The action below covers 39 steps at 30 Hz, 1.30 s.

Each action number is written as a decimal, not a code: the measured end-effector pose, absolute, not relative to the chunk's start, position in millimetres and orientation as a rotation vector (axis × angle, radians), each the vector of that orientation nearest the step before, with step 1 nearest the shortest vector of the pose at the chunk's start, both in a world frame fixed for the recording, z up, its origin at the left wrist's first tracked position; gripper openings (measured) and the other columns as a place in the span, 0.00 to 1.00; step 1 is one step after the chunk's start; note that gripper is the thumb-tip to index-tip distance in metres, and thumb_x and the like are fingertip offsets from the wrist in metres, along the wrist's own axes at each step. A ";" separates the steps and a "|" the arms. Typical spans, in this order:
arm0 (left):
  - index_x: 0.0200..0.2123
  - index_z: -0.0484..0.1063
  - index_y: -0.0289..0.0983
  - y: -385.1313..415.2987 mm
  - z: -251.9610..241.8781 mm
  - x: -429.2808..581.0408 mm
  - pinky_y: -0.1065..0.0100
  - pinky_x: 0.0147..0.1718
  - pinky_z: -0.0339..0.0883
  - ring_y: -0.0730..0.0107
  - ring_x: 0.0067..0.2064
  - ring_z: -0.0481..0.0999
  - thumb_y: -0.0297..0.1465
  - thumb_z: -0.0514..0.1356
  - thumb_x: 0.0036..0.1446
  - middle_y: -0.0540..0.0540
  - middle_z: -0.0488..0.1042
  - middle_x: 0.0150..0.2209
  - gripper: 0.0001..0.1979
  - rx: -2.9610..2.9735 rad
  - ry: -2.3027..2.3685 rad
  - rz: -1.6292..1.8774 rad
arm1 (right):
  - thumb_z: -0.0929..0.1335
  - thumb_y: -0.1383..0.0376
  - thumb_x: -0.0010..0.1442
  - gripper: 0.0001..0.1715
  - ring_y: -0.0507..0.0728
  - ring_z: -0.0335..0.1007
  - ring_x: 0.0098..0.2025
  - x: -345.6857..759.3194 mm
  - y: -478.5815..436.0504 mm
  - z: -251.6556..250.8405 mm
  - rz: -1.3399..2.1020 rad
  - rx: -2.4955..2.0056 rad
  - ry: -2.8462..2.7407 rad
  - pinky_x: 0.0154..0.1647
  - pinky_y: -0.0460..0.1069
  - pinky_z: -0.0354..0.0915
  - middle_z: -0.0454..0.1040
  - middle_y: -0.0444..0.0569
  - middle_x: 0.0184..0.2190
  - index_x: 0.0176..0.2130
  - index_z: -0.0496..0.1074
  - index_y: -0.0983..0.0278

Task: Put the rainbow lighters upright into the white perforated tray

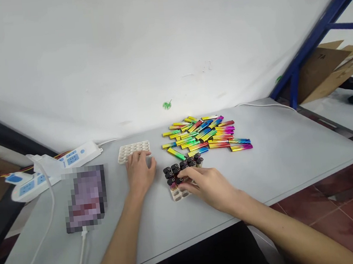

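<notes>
My left hand (140, 171) lies flat on the grey table (292, 153), fingers stretched out, fingertips touching an empty white tray with rows of holes (133, 149). My right hand (205, 182) rests over a second white tray (179, 194) that holds several small black-capped cartridges (180, 167) standing upright. Its fingers curl down among the cartridges; whether they grip one is hidden. Behind the trays lies a pile of shiny rainbow-coloured sticks (205, 135).
A phone (85, 198) on a white cable lies at the left. White and blue power strips (54, 168) sit at the table's back left against the white wall. A blue metal rack and cardboard boxes (327, 70) stand at the right.
</notes>
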<state>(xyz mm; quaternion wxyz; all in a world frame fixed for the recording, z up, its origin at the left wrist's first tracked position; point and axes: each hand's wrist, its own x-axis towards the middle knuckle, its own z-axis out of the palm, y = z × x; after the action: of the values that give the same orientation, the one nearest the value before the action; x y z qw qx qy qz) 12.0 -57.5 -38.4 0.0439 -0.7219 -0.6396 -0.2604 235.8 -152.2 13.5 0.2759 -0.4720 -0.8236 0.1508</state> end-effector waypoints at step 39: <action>0.44 0.73 0.39 -54.4 -38.3 10.9 0.51 0.56 0.61 0.50 0.52 0.68 0.35 0.54 0.61 0.41 0.74 0.47 0.12 -2.186 -1.952 -0.778 | 0.68 0.54 0.63 0.14 0.54 0.71 0.34 320.9 -78.2 4.5 1.183 -1.082 -1.462 0.35 0.50 0.65 0.74 0.44 0.33 0.39 0.61 0.59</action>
<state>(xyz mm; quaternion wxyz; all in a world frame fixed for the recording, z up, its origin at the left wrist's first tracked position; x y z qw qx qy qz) 10.9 -54.4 -38.3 0.0546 -0.7199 -0.6427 -0.2562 320.9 -78.2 4.5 0.4670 -0.4408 -0.5959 0.4822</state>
